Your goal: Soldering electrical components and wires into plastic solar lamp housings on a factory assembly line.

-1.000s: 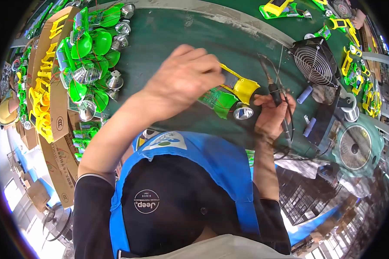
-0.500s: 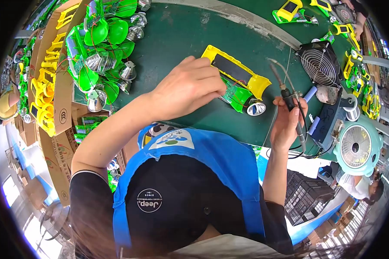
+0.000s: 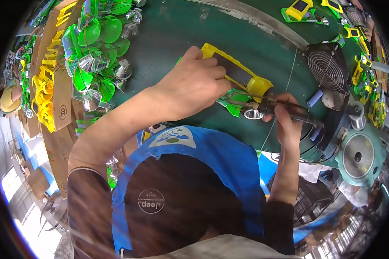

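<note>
We work at a green workbench (image 3: 168, 34), which spreads out around the yellow housing (image 3: 258, 86). Well left of the housing is a heap of green lamp assemblies (image 3: 109, 54); well right of it is a black fan (image 3: 328, 67). Our left hand (image 3: 199, 82) is over the housing's left end, fingers curled nearly closed; we cannot tell whether they pinch anything. Our right hand (image 3: 287, 118), near the housing's right end, is closed round a soldering iron (image 3: 300, 114) pointing left. Just on the housing's near side lies a green lamp part (image 3: 234, 110), partly hidden, its silver reflector (image 3: 253, 114) below the housing's right end. A purple cylinder (image 3: 315, 99) lies right of the housing. We judge the step to be soldering on the green part; the next move seems to call for a steady tip.
</note>
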A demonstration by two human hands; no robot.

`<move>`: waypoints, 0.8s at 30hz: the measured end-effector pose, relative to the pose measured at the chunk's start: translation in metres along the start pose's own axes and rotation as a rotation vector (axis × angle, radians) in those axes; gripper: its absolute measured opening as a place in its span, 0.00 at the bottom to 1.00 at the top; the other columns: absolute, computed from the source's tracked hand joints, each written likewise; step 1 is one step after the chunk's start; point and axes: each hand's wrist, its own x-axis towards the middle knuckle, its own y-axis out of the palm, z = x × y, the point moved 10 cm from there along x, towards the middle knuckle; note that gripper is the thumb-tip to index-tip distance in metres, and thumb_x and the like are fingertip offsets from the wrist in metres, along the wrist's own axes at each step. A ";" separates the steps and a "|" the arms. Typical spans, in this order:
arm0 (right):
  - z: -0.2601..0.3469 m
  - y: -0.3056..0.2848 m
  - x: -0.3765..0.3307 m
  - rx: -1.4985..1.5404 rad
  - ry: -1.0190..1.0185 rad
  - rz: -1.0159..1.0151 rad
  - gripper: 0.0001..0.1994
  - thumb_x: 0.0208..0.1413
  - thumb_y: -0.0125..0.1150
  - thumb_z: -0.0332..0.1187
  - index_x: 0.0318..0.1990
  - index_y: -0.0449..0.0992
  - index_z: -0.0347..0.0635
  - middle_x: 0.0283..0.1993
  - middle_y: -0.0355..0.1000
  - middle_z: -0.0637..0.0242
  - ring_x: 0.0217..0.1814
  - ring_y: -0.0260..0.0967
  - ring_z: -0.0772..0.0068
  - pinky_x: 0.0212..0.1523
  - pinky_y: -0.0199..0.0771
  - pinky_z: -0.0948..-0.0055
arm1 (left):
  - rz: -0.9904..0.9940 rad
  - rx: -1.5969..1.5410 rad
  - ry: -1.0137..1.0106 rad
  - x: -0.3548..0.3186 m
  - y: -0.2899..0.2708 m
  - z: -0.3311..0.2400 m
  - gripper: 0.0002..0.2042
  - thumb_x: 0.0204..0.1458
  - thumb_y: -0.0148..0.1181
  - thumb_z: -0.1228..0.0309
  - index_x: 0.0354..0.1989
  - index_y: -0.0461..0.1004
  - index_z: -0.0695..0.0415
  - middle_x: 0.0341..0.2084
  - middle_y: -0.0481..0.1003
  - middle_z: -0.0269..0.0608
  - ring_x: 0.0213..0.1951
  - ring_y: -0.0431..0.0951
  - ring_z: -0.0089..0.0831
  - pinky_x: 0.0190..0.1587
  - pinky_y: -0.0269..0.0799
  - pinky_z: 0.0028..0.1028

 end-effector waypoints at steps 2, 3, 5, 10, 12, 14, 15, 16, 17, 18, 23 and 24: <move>0.000 -0.001 0.000 -0.037 -0.004 0.000 0.13 0.51 0.61 0.28 0.41 0.70 0.29 0.31 0.75 0.59 0.26 0.73 0.74 0.32 0.73 0.79 | -0.015 -0.010 -0.001 0.000 -0.001 0.000 0.06 0.40 0.63 0.74 0.22 0.69 0.52 0.23 0.66 0.32 0.33 0.70 0.29 0.42 0.60 0.33; 0.000 0.000 0.000 -0.034 -0.007 -0.002 0.13 0.51 0.61 0.28 0.41 0.70 0.29 0.30 0.75 0.59 0.27 0.73 0.75 0.32 0.73 0.79 | -0.008 -0.017 -0.007 0.000 -0.002 0.000 0.06 0.40 0.63 0.74 0.22 0.69 0.52 0.23 0.66 0.32 0.32 0.70 0.29 0.42 0.60 0.33; 0.004 0.004 -0.001 -0.044 -0.006 -0.016 0.12 0.51 0.61 0.28 0.40 0.71 0.29 0.30 0.74 0.60 0.26 0.73 0.76 0.32 0.73 0.79 | 0.007 -0.053 -0.019 -0.001 0.001 0.004 0.07 0.40 0.63 0.74 0.22 0.69 0.52 0.23 0.66 0.31 0.32 0.70 0.29 0.42 0.60 0.33; 0.008 0.005 -0.003 -0.115 -0.028 -0.009 0.11 0.51 0.62 0.29 0.38 0.71 0.31 0.29 0.74 0.62 0.26 0.73 0.76 0.36 0.73 0.78 | 0.018 -0.010 -0.021 0.000 0.001 0.002 0.07 0.40 0.63 0.74 0.22 0.69 0.52 0.23 0.66 0.32 0.33 0.70 0.29 0.42 0.61 0.33; 0.010 0.009 -0.001 -0.178 -0.084 0.043 0.09 0.50 0.62 0.28 0.36 0.71 0.33 0.27 0.74 0.63 0.26 0.73 0.76 0.53 0.69 0.68 | 0.029 -0.007 -0.033 -0.001 0.003 0.003 0.07 0.40 0.63 0.74 0.21 0.69 0.52 0.23 0.66 0.32 0.33 0.70 0.29 0.42 0.61 0.34; 0.014 0.010 -0.001 -0.248 -0.150 0.065 0.09 0.49 0.63 0.27 0.35 0.70 0.35 0.24 0.74 0.65 0.26 0.73 0.77 0.63 0.59 0.60 | 0.005 -0.001 -0.023 -0.002 0.003 0.003 0.06 0.40 0.63 0.74 0.21 0.69 0.53 0.23 0.66 0.32 0.33 0.71 0.30 0.43 0.61 0.34; 0.009 0.005 -0.004 -0.211 -0.098 0.020 0.10 0.49 0.63 0.29 0.35 0.71 0.36 0.22 0.74 0.65 0.26 0.73 0.76 0.66 0.54 0.57 | 0.009 -0.003 -0.022 -0.001 0.003 0.003 0.06 0.40 0.63 0.74 0.21 0.69 0.53 0.23 0.66 0.32 0.33 0.71 0.30 0.43 0.61 0.34; 0.010 0.001 -0.007 -0.195 -0.120 -0.001 0.10 0.49 0.63 0.31 0.35 0.71 0.35 0.23 0.74 0.65 0.27 0.74 0.75 0.66 0.54 0.58 | 0.014 -0.004 -0.021 0.001 0.003 0.004 0.06 0.40 0.63 0.74 0.21 0.69 0.53 0.23 0.66 0.32 0.33 0.71 0.30 0.43 0.61 0.34; 0.011 -0.003 -0.010 -0.176 -0.144 -0.016 0.11 0.50 0.63 0.32 0.35 0.71 0.35 0.24 0.75 0.64 0.27 0.74 0.75 0.66 0.54 0.58 | 0.016 -0.009 -0.024 0.001 0.003 0.004 0.07 0.40 0.63 0.74 0.21 0.69 0.53 0.22 0.66 0.33 0.32 0.70 0.30 0.42 0.61 0.34; 0.010 -0.011 -0.015 -0.172 -0.188 -0.054 0.13 0.50 0.63 0.34 0.36 0.70 0.33 0.26 0.75 0.61 0.26 0.74 0.73 0.60 0.64 0.60 | 0.017 -0.007 -0.024 0.002 0.002 0.003 0.07 0.40 0.63 0.74 0.21 0.69 0.53 0.22 0.66 0.33 0.32 0.70 0.30 0.42 0.61 0.34; -0.003 -0.027 -0.026 0.040 -0.177 -0.186 0.19 0.52 0.63 0.39 0.40 0.68 0.29 0.31 0.73 0.55 0.27 0.73 0.69 0.33 0.75 0.73 | -0.009 0.001 -0.033 0.000 -0.002 0.001 0.07 0.41 0.62 0.75 0.21 0.69 0.53 0.22 0.66 0.33 0.31 0.70 0.30 0.43 0.61 0.35; -0.007 -0.029 -0.027 0.067 -0.213 -0.163 0.19 0.52 0.63 0.39 0.40 0.67 0.30 0.32 0.73 0.55 0.27 0.73 0.69 0.35 0.75 0.72 | -0.019 -0.004 -0.032 0.000 -0.002 0.001 0.07 0.41 0.63 0.75 0.22 0.69 0.53 0.22 0.66 0.32 0.31 0.71 0.30 0.43 0.61 0.35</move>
